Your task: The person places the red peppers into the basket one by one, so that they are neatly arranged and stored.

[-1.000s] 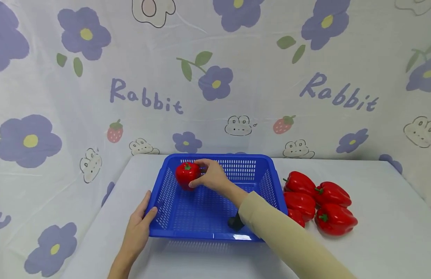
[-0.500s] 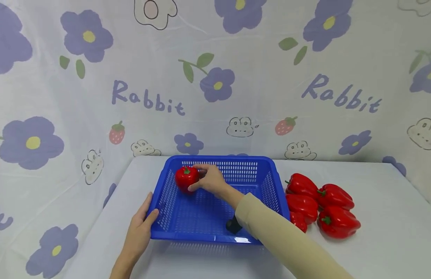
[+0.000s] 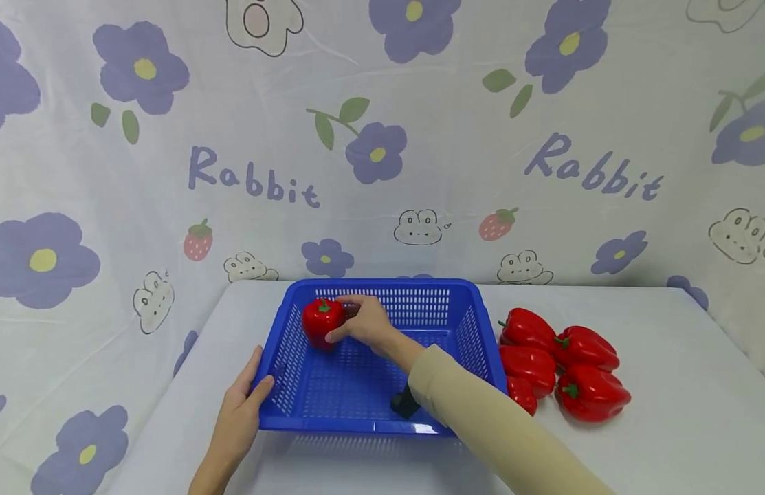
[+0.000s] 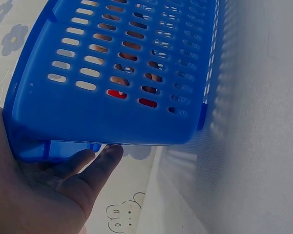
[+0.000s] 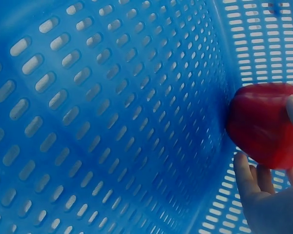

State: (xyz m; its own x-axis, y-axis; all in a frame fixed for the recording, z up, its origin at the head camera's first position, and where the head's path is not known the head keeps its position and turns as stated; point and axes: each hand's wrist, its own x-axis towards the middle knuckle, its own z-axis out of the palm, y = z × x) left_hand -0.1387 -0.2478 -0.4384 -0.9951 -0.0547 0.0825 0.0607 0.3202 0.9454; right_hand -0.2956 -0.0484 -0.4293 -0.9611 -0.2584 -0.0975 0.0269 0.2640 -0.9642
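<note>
A red bell pepper (image 3: 320,322) with a green stem stands upright in the back left corner of a blue plastic basket (image 3: 339,425). My right hand (image 3: 368,324) holds the pepper from its right side, thumb in front and fingers behind. Seen from the right wrist, the pepper (image 5: 261,124) sits against the perforated basket floor and wall, with fingertips along one side. On the left, my left hand (image 3: 236,405) grips the basket's rim, its thumb over the edge. The left wrist view has its fingers curled at the basket's wall (image 4: 93,119).
Several more red bell peppers (image 3: 592,393) lie in a group on the white table (image 3: 673,385), just right of the basket. Behind the table hangs a patterned cloth (image 3: 419,103). A black device (image 3: 405,403) hangs under the right sleeve, above the basket floor.
The pepper has come down slightly into the basket's back left corner with my right hand on it. My left hand stays on the rim. The head view has shifted a little.
</note>
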